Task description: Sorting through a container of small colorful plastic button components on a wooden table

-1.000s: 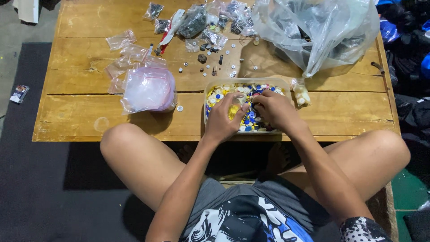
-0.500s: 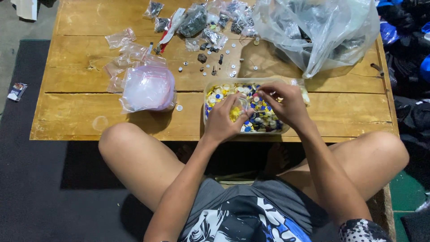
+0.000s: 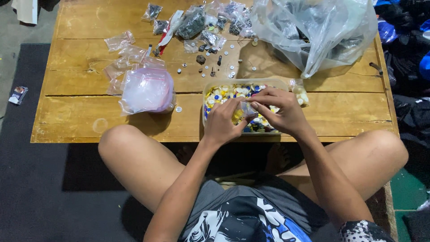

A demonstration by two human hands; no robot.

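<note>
A clear plastic tub [image 3: 210,87] full of small white, yellow and blue round pieces sits at the near edge of a low wooden table [image 3: 80,116]. Both hands hover over it. My left hand [image 3: 222,123] and my right hand [image 3: 280,112] together pinch a small clear plastic bag [image 3: 247,109] between their fingertips, just above the tub's contents.
A stack of clear zip bags [image 3: 147,89] lies left of the tub. Small filled bags and loose screws [image 3: 210,40] are scattered at the back. A large crumpled clear bag [image 3: 313,31] fills the back right. Dark clothes [image 3: 412,67] are piled on the right.
Both hands have lifted from digging in the tub and come together at its middle, now holding a small clear bag between them.
</note>
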